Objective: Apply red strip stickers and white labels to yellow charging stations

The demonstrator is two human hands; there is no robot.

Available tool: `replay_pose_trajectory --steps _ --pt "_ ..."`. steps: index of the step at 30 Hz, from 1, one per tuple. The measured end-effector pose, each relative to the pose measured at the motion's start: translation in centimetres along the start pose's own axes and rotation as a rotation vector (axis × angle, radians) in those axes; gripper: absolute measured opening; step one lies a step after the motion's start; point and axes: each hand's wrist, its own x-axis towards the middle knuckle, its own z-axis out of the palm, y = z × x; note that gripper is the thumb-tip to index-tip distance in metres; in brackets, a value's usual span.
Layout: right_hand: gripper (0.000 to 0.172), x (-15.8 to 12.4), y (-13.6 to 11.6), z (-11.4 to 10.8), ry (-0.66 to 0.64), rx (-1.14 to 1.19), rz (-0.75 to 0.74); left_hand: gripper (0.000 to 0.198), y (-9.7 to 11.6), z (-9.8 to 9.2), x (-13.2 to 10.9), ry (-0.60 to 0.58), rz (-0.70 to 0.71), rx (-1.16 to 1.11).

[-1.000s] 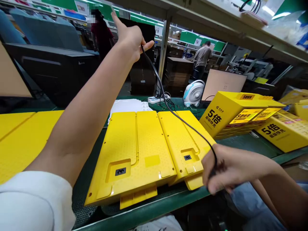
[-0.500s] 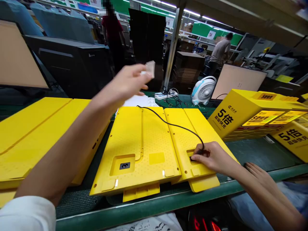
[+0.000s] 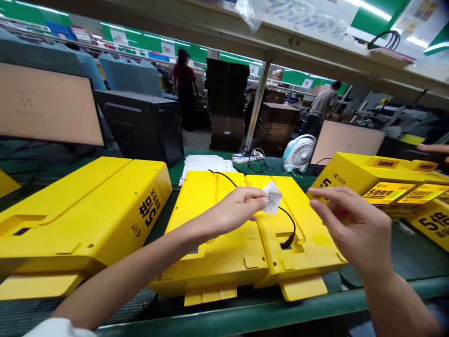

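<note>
My left hand (image 3: 242, 208) pinches small white labels (image 3: 272, 202) with fine print between thumb and fingertips, above the yellow casings. To its right, my right hand (image 3: 358, 229) is raised with thumb and index finger slightly apart, and nothing shows between them. Below the hands lie two yellow casings side by side, the left one (image 3: 224, 271) partly covered by my left arm. A black power cord (image 3: 289, 222) crosses the right casing (image 3: 298, 201), its plug (image 3: 288, 243) sitting at the recessed socket.
Another yellow casing (image 3: 105, 196) lies left. Printed yellow boxes (image 3: 372, 173) stand right. Behind are white sheets (image 3: 206, 164), a power strip (image 3: 243, 157), a fan (image 3: 300, 152) and monitors (image 3: 52, 103). A shelf beam (image 3: 224, 32) crosses overhead. Another person's hand (image 3: 433, 148) shows far right.
My left hand has come down and right with the labels. The hand at the plug has let go, leaving the cord attached. My right hand is raised, and the view has shifted.
</note>
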Motion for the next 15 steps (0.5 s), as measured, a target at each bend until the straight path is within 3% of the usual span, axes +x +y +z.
replay_pose_trajectory --steps 1,5,7,9,12,15 --pt "0.022 0.7 -0.6 0.1 -0.030 0.030 -0.047 0.033 0.1 0.2 0.1 -0.027 0.014 0.056" --pt "0.018 2.6 -1.3 1.5 -0.386 0.200 -0.055 0.038 0.7 1.2 0.6 -0.100 0.040 0.210" --pt "0.014 2.7 -0.7 1.7 -0.423 0.239 -0.061 0.039 0.7 1.5 0.9 -0.122 0.040 0.271" --pt "0.012 2.4 0.6 1.1 -0.280 0.245 -0.023 0.042 0.5 1.6 1.1 -0.085 0.014 0.334" --pt "0.014 1.1 3.9 -0.9 0.030 0.275 0.189 0.052 0.2 1.3 1.0 0.097 0.015 0.432" --pt "0.021 -1.2 7.8 -2.1 0.085 0.313 0.447 0.048 -0.4 0.5 0.5 0.336 0.145 0.526"
